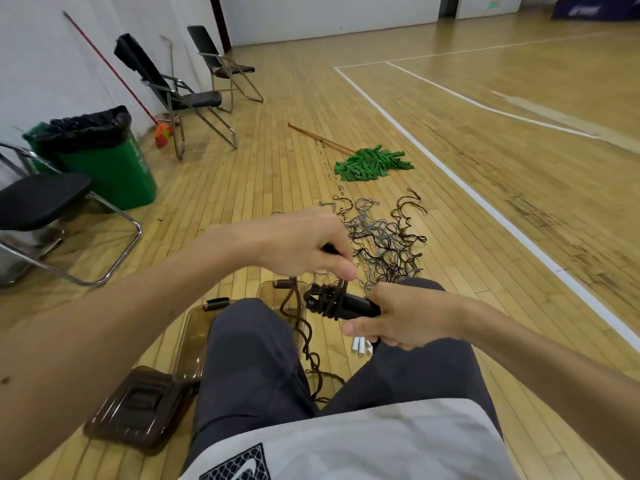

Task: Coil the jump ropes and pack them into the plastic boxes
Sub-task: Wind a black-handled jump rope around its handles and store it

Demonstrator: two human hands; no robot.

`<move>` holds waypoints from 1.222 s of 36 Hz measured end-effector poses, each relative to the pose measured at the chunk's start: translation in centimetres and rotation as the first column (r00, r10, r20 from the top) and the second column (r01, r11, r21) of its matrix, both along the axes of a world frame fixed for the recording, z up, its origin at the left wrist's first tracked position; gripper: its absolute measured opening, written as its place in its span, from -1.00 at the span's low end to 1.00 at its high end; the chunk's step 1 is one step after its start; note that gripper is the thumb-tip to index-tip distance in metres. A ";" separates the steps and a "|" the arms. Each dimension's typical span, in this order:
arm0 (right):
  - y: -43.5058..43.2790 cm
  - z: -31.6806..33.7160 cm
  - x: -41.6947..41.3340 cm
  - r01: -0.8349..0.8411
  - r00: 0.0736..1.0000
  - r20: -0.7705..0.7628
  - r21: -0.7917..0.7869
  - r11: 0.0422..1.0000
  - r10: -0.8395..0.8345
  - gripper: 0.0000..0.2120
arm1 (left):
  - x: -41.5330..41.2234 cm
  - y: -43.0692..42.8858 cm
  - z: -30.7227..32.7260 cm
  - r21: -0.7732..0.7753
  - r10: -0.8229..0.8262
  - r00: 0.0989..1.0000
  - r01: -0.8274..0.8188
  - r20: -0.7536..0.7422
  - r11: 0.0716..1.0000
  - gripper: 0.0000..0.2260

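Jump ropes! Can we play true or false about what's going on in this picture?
1. The right hand grips black handles with brown rope wound round them. True.
2. The mop on the floor is red. False: it is green.
3. The green bin has a black bag in it. True.
4. Every rope is packed away already. False: a tangle of ropes lies loose on the floor.
5. The left hand is open and idle. False: it pinches the rope above the handles.
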State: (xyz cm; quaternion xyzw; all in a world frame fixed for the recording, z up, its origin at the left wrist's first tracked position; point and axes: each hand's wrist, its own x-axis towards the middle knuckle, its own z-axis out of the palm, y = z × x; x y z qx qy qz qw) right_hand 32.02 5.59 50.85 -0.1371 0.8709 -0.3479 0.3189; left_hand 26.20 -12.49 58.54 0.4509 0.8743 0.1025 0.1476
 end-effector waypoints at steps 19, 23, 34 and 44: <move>0.6 0.3 1.8 -0.076 0.995 -0.083 -0.253 0.964 0.057 -0.59 | -0.5 -1.2 -3.4 0.350 0.041 0.808 -0.299 0.588 0.888 -0.82; 0.5 0.0 2.1 -0.062 0.994 -0.103 -0.325 0.944 0.030 -0.65 | -0.1 -1.3 -4.6 0.403 -0.006 0.707 -0.396 0.707 0.825 -0.82; 0.0 -0.3 2.1 0.119 0.988 0.147 -0.602 0.789 -0.037 -0.76 | 1.2 -1.4 -7.9 0.419 0.003 0.566 -0.614 0.825 0.669 -0.76; 0.1 -0.9 0.8 0.190 0.978 0.059 -0.651 0.734 -0.201 -0.78 | 2.1 0.0 -9.3 0.316 0.117 0.477 -0.727 0.871 0.610 -0.66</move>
